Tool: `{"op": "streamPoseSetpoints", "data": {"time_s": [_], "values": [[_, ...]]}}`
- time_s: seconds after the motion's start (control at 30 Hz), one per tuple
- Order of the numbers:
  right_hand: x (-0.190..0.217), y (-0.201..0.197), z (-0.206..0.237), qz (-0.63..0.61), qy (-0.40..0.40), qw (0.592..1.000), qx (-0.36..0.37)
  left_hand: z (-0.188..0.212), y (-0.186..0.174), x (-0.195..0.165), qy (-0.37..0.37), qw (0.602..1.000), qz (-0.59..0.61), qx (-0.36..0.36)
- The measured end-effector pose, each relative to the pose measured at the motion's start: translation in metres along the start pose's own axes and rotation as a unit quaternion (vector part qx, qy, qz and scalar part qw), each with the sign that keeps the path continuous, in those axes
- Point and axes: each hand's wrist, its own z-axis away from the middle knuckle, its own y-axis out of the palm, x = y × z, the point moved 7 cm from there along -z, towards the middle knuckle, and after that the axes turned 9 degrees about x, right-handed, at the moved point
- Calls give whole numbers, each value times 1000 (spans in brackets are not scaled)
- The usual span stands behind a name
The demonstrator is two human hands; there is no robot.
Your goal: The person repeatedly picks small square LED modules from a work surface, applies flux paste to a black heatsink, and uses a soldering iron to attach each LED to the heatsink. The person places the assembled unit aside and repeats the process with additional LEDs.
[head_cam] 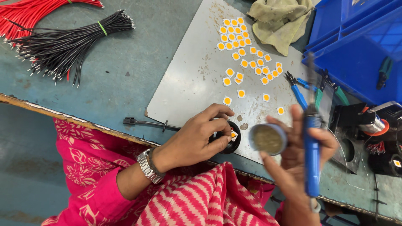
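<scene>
My left hand (pixel 197 138) rests on a round black holder (pixel 233 137) at the near edge of a grey metal sheet (pixel 197 75); a small square white chip with an orange centre sits in the holder. My right hand (pixel 301 155) holds a blue-handled soldering iron (pixel 311 155) upright and a small round tin (pixel 268 139) of brownish paste, tilted toward me. Several loose square chips (pixel 243 46) lie scattered on the sheet beyond both hands.
A bundle of black wires (pixel 71 42) and a bundle of red wires (pixel 33 12) lie at far left. Blue-handled pliers (pixel 299 90), a blue plastic crate (pixel 360 42), a rag (pixel 280 21) and a solder spool (pixel 374 125) sit at right. A black cable tie (pixel 146 122) lies near the sheet's corner.
</scene>
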Motion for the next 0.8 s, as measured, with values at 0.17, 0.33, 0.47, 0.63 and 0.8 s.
{"op": "streamPoseSetpoints", "data": {"time_s": [0.17, 0.33, 0.47, 0.63, 0.8], "values": [[-23, -34, 27, 109, 13, 982, -153, 5, -2, 0, 0, 1000, -12, -28], [-55, -39, 52, 160, 65, 959, -225, 10, -9, -7, 36, 992, -80, -87], [-45, -33, 57, 312, 50, 914, -253, 12, -9, -8, 24, 989, -103, -105], [-35, -2, 41, 171, -92, 970, -149, 17, -8, -9, 15, 982, -128, -136], [-38, 31, 11, 120, -92, 987, 49, 22, -3, -1, -18, 984, -73, -164]]}}
